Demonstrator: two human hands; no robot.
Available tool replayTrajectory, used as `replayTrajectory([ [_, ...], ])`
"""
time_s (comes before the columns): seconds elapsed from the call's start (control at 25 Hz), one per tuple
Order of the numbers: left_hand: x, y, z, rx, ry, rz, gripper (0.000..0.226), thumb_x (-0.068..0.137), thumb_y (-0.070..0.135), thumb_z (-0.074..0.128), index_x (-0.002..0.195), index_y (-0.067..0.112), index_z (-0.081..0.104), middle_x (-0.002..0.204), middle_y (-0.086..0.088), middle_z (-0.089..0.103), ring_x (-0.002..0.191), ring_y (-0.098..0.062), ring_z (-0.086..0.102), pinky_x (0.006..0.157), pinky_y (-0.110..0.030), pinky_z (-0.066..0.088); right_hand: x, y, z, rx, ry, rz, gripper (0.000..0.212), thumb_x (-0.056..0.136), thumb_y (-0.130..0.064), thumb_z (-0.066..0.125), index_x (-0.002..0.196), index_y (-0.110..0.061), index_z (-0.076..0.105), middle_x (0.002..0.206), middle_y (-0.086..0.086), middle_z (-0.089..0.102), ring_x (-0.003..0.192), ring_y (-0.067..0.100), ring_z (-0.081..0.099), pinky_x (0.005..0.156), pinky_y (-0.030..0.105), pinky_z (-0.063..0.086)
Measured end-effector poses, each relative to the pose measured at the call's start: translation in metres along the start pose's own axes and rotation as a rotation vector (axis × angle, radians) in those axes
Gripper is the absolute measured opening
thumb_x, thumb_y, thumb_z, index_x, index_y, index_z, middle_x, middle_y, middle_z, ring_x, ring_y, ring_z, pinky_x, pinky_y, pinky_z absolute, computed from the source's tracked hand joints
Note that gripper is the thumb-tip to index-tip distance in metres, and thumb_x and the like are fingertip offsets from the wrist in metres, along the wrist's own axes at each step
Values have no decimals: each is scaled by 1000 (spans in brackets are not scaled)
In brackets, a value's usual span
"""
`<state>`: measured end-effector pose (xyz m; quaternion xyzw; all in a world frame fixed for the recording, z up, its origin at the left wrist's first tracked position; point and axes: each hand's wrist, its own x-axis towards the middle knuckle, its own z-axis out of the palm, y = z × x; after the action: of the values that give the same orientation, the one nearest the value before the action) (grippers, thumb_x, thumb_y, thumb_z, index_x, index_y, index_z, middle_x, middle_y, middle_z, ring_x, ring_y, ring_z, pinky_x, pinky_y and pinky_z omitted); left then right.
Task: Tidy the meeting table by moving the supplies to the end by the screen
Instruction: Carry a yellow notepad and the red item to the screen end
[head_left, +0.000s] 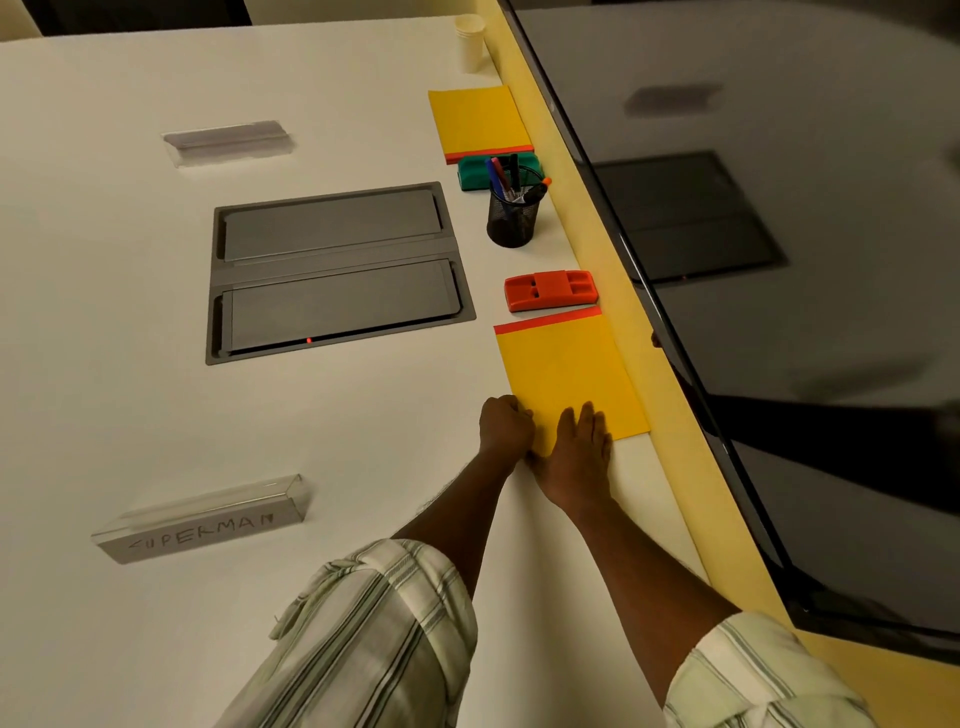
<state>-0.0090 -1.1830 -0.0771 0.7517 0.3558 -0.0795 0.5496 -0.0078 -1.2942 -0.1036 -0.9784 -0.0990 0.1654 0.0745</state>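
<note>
The yellow pad (566, 374) lies on the tabletop (363, 441) beside the screen (779, 260), with the left hand (506, 423) curled on its near corner and the right hand (576, 447) flat on it, so a hard push could knock it into the red eraser (550, 290).

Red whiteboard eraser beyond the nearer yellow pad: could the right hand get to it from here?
Probably yes. The right hand rests flat on the nearer yellow notepad, and the red whiteboard eraser lies just past its far edge with nothing between.
</note>
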Motion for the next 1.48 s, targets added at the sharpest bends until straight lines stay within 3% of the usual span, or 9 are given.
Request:
replayTrajectory([
  [0.24,6,-3,-7,-52,-49,38,36,84,-7,43,56,13,35,57,-3,33,54,-16,33,51,-23,25,1,-6,7,-39,-3,23,92,89,-62,43,152,-8,3,158,19,-6,146,36,-8,117,49,2],
  [0.4,5,-5,-11,-68,-75,41,21,91,2,45,71,7,49,67,-7,44,65,-20,41,60,-26,33,0,-5,11,-43,27,19,92,89,-63,41,152,-7,2,158,19,-6,146,36,-8,117,50,0],
  [0.52,-1,-6,-16,-57,-59,59,22,92,6,48,69,9,48,69,-7,47,69,-21,43,60,-25,34,-5,-7,9,-22,59,39,96,86,-65,44,152,-7,3,159,18,-3,146,34,-5,117,51,2],
  [0.64,-15,-12,-24,-19,-32,81,10,93,12,51,94,7,60,89,-11,56,84,-21,49,76,-32,42,-15,-13,8,-17,75,39,97,85,-66,45,152,-9,3,159,16,0,147,33,-2,116,51,3],
  [0.72,-28,-18,-32,33,-16,95,25,94,15,51,113,1,60,101,-12,59,96,-23,53,87,-34,43,-24,-20,9,-30,44,-9,89,88,-61,46,152,-12,8,159,15,3,147,33,1,116,50,6],
  [0.92,-56,-35,-49,144,-16,35,42,95,22,51,133,4,48,134,-13,54,126,-27,48,103,-33,36,-39,-24,9,-93,-27,-109,63,99,-35,43,152,-18,13,160,13,3,146,35,2,118,44,14],
  [1.08,-69,-50,-58,176,32,-3,44,95,25,52,134,6,47,135,-12,53,127,-26,47,103,-31,35,-36,-20,0,-114,-64,-144,62,99,-12,42,152,-20,12,160,11,4,146,34,7,116,43,21],
  [1.24,-77,-58,-59,151,49,-33,44,94,25,52,135,7,46,134,-11,54,125,-25,48,102,-31,35,-36,-21,-1,-145,-53,-131,56,100,-12,38,151,-20,17,158,11,12,143,33,16,111,42,29],
  [1.48,-72,-61,-65,127,79,-63,46,94,27,53,135,8,46,132,-11,54,124,-26,49,102,-34,38,-27,-23,-3,-183,60,-164,49,98,-11,43,145,-13,30,139,12,40,127,28,37,98,34,41],
])
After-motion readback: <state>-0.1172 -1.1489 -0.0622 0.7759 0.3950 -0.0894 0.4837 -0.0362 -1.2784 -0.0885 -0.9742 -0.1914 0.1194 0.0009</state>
